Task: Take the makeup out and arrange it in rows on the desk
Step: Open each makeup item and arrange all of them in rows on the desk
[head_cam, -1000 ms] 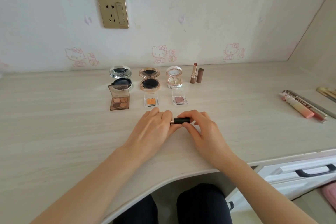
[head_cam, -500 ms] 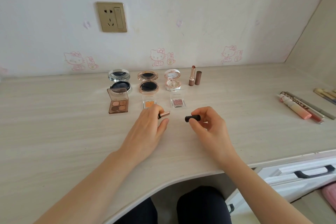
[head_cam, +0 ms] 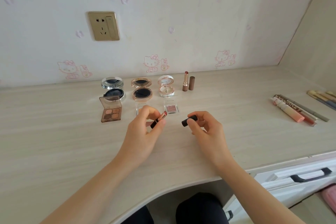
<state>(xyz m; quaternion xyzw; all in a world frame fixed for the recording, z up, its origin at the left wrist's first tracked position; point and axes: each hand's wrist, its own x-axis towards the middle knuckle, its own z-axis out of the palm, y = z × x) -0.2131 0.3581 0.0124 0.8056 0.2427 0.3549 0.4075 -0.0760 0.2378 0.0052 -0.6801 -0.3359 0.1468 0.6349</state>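
Seven pieces are already set out in two rows toward the back of the tabletop (head_cam: pixel 54 132). The rear row holds a silver compact (head_cam: pixel 112 88), a rose-gold compact (head_cam: pixel 141 90) and a white compact (head_cam: pixel 166 87), all open. A standing lipstick (head_cam: pixel 185 83) ends that row, with its brown cap (head_cam: pixel 192 83) just beside it. The front row holds a four-pan eyeshadow palette (head_cam: pixel 111 110), an orange eyeshadow (head_cam: pixel 139 106) partly hidden behind the left hand (head_cam: pixel 143 132), and a pink eyeshadow (head_cam: pixel 171 108).

The piece being handled is a black lipstick (head_cam: pixel 158 119). The left hand's fingers (head_cam: pixel 150 111) are clamped on its base, its bullet tilted up to the right, just in front of the front row. The right hand (head_cam: pixel 205 129) pinches the black cap (head_cam: pixel 189 120) between its fingers (head_cam: pixel 198 114), apart from the tube. Judging by the rear row, this one likely goes right of the pink eyeshadow, cap alongside.

Not yet arranged are the lip gloss tubes (head_cam: pixel 291 112) with a slim pencil, lying well apart to the right, and more sticks (head_cam: pixel 323 97) at the frame edge.

The tabletop is pale wood-grain with a curved front edge. A white drawer (head_cam: pixel 311 176) with a black handle sits at lower right. The wall carries a gold socket (head_cam: pixel 104 26) and pink cartoon cat stickers (head_cam: pixel 152 63).
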